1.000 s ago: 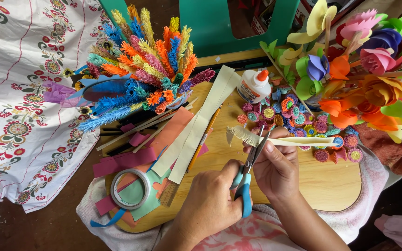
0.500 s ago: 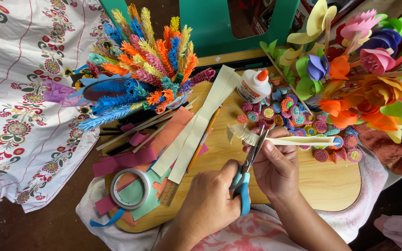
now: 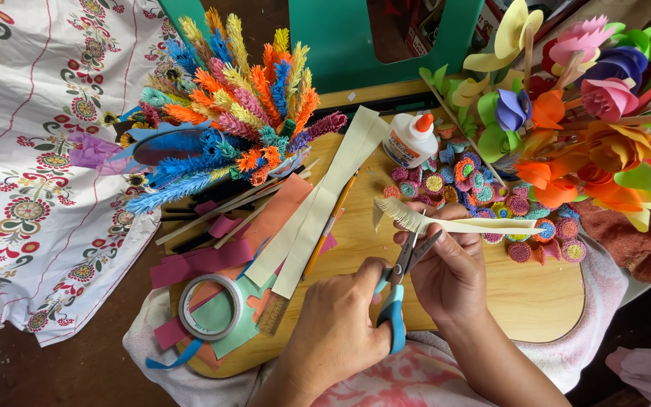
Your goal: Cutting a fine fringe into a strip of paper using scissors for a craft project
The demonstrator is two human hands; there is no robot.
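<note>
Centrally, wooden board [image 3: 536, 301]: left hand [image 3: 337, 332] grips scissors [image 3: 399, 290], right hand [image 3: 446, 267] pinches fringed paper strip [image 3: 453, 222].

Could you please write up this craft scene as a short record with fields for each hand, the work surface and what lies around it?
Left hand: left hand grips blue-handled scissors, blades open at the strip's edge
Right hand: right hand holds a cream paper strip, fringed at its left end
Surface: wooden board
On board: glue bottle, tape roll, rolled paper discs, cream and pink paper strips
Around: fringed paper stems, paper flowers, floral cloth
</note>
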